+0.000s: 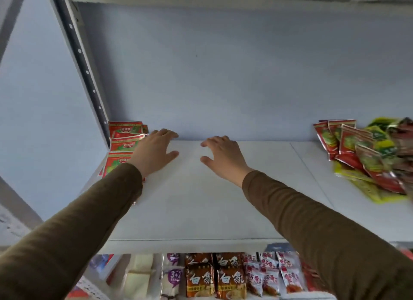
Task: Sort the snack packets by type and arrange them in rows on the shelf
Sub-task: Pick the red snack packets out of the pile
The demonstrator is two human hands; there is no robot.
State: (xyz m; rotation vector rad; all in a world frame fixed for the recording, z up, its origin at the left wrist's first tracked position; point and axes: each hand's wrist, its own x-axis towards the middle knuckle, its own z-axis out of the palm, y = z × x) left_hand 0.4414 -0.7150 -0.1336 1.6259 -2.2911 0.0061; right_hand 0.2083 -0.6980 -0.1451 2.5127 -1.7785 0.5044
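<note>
Left hand (154,152) grip apart beside red packets (125,143); right hand (223,158) grip apart over shelf (201,210)

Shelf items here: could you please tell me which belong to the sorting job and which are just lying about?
Job:
- red packets in a row
- mixed red and yellow packet pile
- white shelf

Lying about:
- packets on lower shelf

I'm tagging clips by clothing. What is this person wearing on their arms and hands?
Both arms are in long olive-brown sleeves, plain with no markings, ending at the wrists. The left hand and right hand are bare: no gloves, rings or watch visible.
</note>
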